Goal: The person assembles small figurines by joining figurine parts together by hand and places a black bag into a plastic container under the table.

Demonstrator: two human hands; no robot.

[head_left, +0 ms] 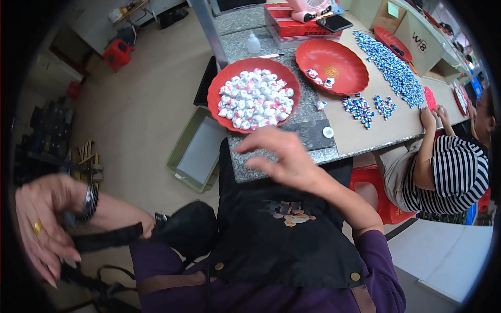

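White pieces [255, 98] lie near the half-open, empty right hand [279, 155], left hand [44, 221] unclear in grip, board [412, 27] bearing handwriting [419, 43].

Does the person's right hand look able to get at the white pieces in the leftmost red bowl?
Probably yes: the right hand looks empty beside the near rim of the red bowl, and nothing visible covers the white pieces.

Tabletop [244, 173] bright; left side dimmer; right fingers [265, 139] motion-blurred; edges bent, rim black
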